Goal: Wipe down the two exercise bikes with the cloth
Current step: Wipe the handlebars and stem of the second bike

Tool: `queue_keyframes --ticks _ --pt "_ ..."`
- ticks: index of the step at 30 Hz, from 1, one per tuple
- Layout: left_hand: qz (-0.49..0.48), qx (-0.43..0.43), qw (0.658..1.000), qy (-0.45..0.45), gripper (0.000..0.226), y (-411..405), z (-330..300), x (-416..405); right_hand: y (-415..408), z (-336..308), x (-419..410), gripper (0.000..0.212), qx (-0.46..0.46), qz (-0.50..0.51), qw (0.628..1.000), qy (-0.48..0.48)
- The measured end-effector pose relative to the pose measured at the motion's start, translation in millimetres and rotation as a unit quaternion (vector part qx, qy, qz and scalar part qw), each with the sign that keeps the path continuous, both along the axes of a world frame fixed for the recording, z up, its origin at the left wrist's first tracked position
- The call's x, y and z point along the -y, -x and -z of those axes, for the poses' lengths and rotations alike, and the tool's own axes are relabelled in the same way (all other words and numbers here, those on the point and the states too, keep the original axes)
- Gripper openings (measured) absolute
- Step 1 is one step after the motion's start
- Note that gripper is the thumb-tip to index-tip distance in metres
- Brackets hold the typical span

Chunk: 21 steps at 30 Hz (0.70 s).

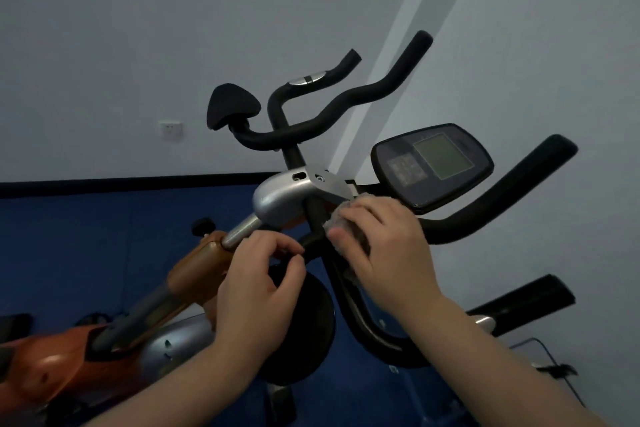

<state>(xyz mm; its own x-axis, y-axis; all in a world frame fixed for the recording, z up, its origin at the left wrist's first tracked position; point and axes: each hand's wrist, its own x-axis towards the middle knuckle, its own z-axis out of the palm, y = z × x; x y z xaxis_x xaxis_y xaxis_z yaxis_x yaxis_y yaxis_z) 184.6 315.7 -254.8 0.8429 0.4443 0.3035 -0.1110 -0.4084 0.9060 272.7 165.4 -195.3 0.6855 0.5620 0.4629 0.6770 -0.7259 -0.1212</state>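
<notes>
An orange and silver exercise bike [197, 270] leans across the lower left, its silver handlebar clamp [280, 198] in the middle and a dark console [433, 166] with a grey screen to the right. My right hand [384, 246] presses a grey cloth [341, 218] against the black handlebar stem just below the console. My left hand [259, 284] curls around the lower black handlebar tube beside the silver post. Black handlebars [346, 97] rise behind, and I cannot tell whether they belong to the second bike.
A grey wall with a white socket [170, 130] fills the background above a dark blue padded band [86, 236]. A black round pad [304, 329] sits under my left hand. A black cable [554, 367] trails at the lower right.
</notes>
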Motion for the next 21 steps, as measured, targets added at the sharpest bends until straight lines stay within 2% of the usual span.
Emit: queue_keyframes --ticks 2,5,8,10,13,16,21 --pt "0.004 0.002 1.000 0.009 0.008 0.6 -1.1 -0.3 5.1 4.2 0.4 0.041 -0.007 0.008 0.998 0.067" --pt "0.013 -0.004 1.000 -0.002 0.008 2.4 1.5 -1.7 -4.7 -2.4 -4.7 0.024 0.005 -0.010 0.992 0.128" --pt "-0.004 -0.023 0.999 -0.021 0.022 4.6 8.3 -2.9 -19.3 -21.9 -12.8 0.016 -0.046 -0.095 0.990 0.098" --pt "-0.030 -0.022 0.999 0.018 0.028 6.0 11.8 -2.5 -23.7 -30.8 -22.7 0.019 -0.089 -0.179 0.977 0.077" --pt "-0.037 -0.014 0.999 0.036 0.026 6.5 17.5 -3.0 -21.7 -21.5 -42.1 0.020 -0.100 -0.273 0.935 0.205" --pt "-0.007 -0.009 0.999 0.037 0.023 6.3 18.4 -4.6 -32.7 -24.8 -30.9 0.017 -0.091 -0.305 0.917 0.242" --pt "0.022 -0.003 0.998 0.054 0.019 4.3 14.7 -4.3 -43.2 -44.3 -21.4 0.021 -0.078 -0.296 0.923 0.234"
